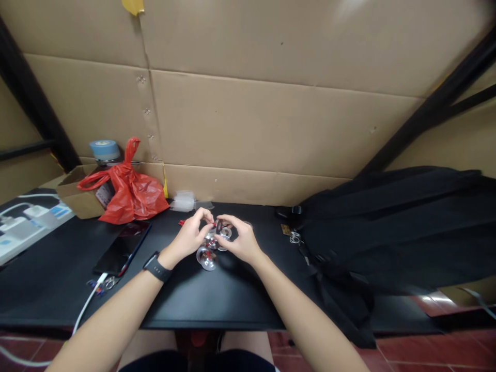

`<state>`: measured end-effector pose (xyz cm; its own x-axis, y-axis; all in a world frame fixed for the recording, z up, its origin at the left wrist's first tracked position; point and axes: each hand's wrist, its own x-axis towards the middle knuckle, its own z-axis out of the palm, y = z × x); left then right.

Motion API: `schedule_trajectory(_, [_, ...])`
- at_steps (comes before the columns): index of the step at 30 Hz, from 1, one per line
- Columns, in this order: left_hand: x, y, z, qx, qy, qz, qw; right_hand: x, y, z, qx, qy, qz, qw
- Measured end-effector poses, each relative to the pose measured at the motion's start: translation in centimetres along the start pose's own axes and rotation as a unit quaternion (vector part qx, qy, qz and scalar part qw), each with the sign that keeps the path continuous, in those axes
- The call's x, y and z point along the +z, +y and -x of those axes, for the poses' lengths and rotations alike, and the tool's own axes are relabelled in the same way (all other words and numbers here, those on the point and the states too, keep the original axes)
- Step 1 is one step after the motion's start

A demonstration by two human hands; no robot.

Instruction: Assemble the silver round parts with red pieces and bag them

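My left hand is closed in a pinch, thumb against fingers, at what looks like a red cord beside the discs. My right hand grips a small shiny metal disc, tilted on edge between thumb and fingers. Several similar silver discs with domed middles and bits of red cord are bunched under both hands. One of them, a round metal disc, lies nearest to me on the black tabletop. A scrap of red cord shows left of my left hand. My fingers partly hide the bunch.
On the left are a phone with a white cable, a power strip, a red plastic bag and a cardboard box. Clear plastic pieces lie by the cardboard wall. A black backpack fills the right side.
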<state>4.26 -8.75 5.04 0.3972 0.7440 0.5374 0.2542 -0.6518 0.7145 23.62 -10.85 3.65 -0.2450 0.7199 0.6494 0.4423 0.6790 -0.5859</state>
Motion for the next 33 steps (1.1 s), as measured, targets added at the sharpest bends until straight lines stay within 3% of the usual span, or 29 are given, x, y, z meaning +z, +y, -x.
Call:
schedule_trajectory(7, [-4.5, -3.8, -0.4, -0.051, 0.045, -0.124, 0.990, -2.3, 2.5, -0.4, 0.065, 0.017, 0.071, 0.995])
schedule_trajectory(11, [-6.5, -6.6, 0.0, -0.083, 0.021, -0.160, 0.983, -4.4, 5.7, -0.1, 0.117, -0.008, 0.141, 0.983])
schedule_trajectory(14, [-6.7, -8.0, 0.4, -0.086, 0.006, -0.157, 0.984, -5.5, 7.5, 0.3, 0.178, -0.042, 0.161, 0.970])
schedule_trajectory(18, [-6.5, -9.0, 0.6, -0.090, 0.005, -0.163, 0.983, -6.0, 8.2, 0.6, 0.220, -0.090, 0.174, 0.956])
schedule_trajectory(22, [-6.5, -9.7, 0.7, -0.095, -0.015, -0.173, 0.980, -6.1, 8.2, 0.6, 0.204, -0.135, 0.182, 0.952])
schedule_trajectory(33, [-6.5, -10.0, 0.5, -0.102, -0.049, -0.236, 0.965, -5.8, 8.8, 0.8, 0.163, -0.148, 0.230, 0.948])
